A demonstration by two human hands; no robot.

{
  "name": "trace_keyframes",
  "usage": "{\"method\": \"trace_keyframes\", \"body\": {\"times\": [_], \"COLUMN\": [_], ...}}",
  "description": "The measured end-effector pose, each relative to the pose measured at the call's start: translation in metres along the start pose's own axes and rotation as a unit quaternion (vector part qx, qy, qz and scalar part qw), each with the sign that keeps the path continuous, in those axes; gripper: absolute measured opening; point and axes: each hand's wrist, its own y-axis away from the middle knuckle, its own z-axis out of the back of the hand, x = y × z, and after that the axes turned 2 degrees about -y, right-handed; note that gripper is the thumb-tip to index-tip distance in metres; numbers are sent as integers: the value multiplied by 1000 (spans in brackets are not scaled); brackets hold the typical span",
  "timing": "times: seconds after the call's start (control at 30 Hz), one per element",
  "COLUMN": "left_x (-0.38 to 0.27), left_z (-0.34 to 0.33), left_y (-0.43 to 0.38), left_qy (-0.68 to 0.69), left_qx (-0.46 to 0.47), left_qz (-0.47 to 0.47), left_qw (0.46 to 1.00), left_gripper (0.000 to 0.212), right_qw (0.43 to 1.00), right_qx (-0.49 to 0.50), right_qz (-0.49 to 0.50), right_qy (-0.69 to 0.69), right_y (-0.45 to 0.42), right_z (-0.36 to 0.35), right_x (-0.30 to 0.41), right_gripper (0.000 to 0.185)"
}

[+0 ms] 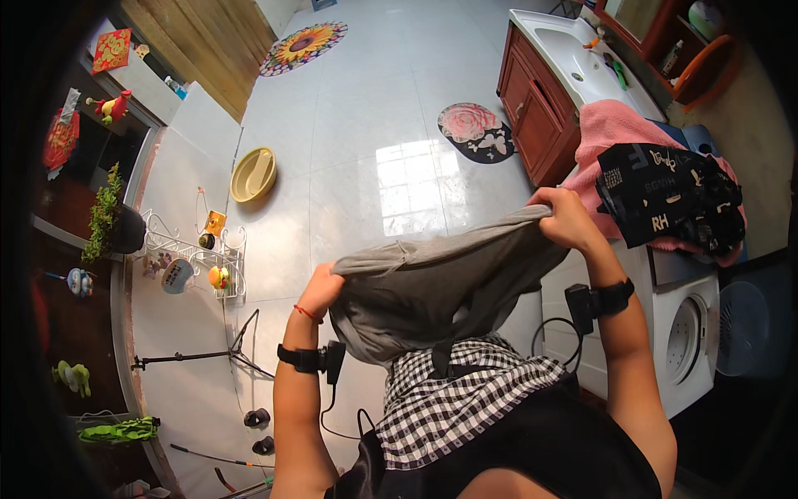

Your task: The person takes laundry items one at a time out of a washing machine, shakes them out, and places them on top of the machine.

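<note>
A grey garment is stretched between my two hands in front of my body. My left hand, with a red string at the wrist, grips its gathered edge at one end. At the other end my right hand pinches the same edge, a little higher in the view. The cloth hangs down from this edge towards my black-and-white checked clothing. To the right of my right hand, black printed fabric lies on a pink towel.
A white front-loading washing machine stands at right, below a sink cabinet. On the floor are a yellow basin, a rose mat and a sunflower mat. A black tripod and a white wire rack are at left.
</note>
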Motion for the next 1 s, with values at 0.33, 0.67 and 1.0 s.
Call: {"method": "trace_keyframes", "body": {"times": [0.33,0.67,1.0], "left_x": [-81,-116,6], "left_z": [-49,31,-99], "left_y": [29,55,6], "left_qy": [204,-342,86], "left_qx": [207,-301,-71], "left_qz": [-69,-235,-401], "left_qw": [954,858,909], "left_gripper": [33,36,36], "right_qw": [964,949,899], "right_qx": [246,245,308], "right_qz": [96,-4,113], "right_qy": [20,-196,-290], "right_y": [5,-16,8], "right_z": [-76,-74,-97], "right_x": [53,112,209], "right_gripper": [112,30,36]}}
